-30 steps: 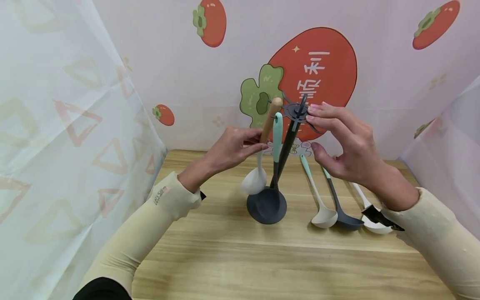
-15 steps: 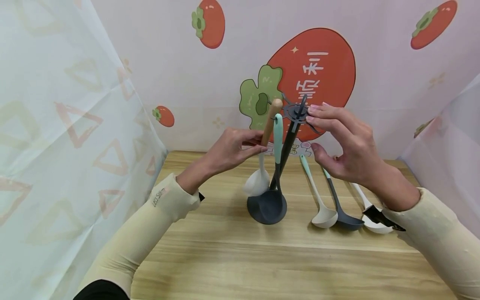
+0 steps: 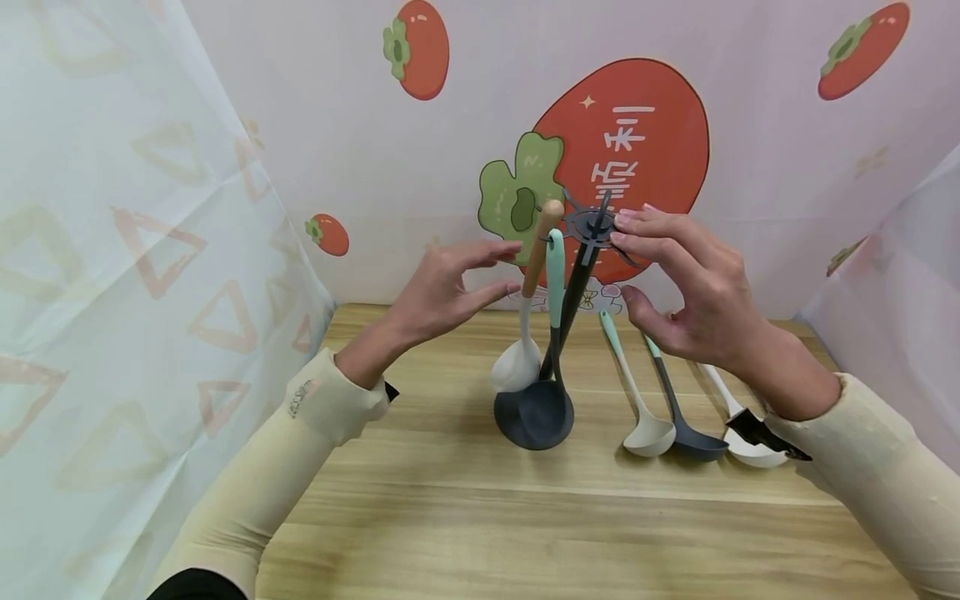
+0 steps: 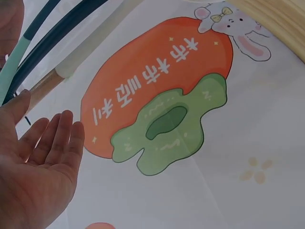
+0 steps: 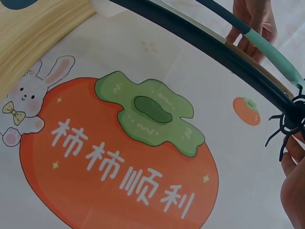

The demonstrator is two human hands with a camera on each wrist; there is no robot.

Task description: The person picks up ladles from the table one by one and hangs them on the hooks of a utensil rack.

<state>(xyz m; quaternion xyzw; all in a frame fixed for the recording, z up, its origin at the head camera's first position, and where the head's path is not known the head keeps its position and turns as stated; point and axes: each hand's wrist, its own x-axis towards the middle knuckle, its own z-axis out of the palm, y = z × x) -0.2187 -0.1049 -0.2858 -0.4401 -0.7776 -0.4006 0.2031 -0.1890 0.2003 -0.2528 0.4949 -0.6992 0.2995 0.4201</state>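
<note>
A dark utensil rack (image 3: 574,300) with a ring of hooks on top stands tilted on the table. From its hooks hang a white ladle with a wooden handle (image 3: 543,250) and, beside it, a dark ladle with a mint handle (image 3: 555,279). My left hand (image 3: 438,292) is just left of the wooden handle, fingers and thumb spread, holding nothing; the left wrist view shows its palm. The fingertips of my right hand (image 3: 693,287) touch the right side of the hook ring, thumb held apart below. The dark ladle's bowl partly hides the rack's round base.
To the right on the wooden table (image 3: 450,517) lie a cream ladle with a mint handle (image 3: 645,429), a dark ladle with a mint handle (image 3: 693,442) and a white utensil (image 3: 750,450), partly behind the right wrist. A printed cloth (image 3: 375,167) forms the backdrop.
My left hand has let go of the wooden-handled ladle and drawn back left. The ladle now hangs beside the mint-handled one. My right hand stays at the hook ring.
</note>
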